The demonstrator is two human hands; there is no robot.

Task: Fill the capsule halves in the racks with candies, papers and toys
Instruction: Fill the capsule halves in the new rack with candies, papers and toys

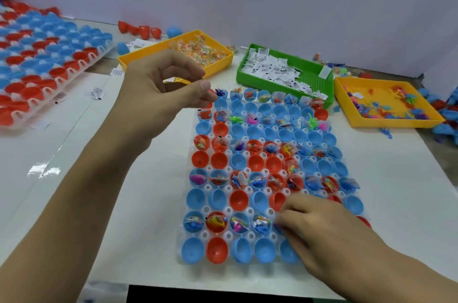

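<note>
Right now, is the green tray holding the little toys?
No, the green tray holds folded white papers; the toys lie in a yellow tray.

Capsule halves point(239, 199): smooth glossy plastic. Near rack point(207, 187): clear glossy plastic. Trays, yellow point(218, 64) and green point(257, 79): matt plastic. Slips point(272, 70): printed paper. Tabletop point(124, 191): glossy white.

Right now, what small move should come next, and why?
Probably the right hand drops its piece into the cup under its fingertips, in the rack: that row's cups to the left are already filled. The left hand hangs curled above.
</note>
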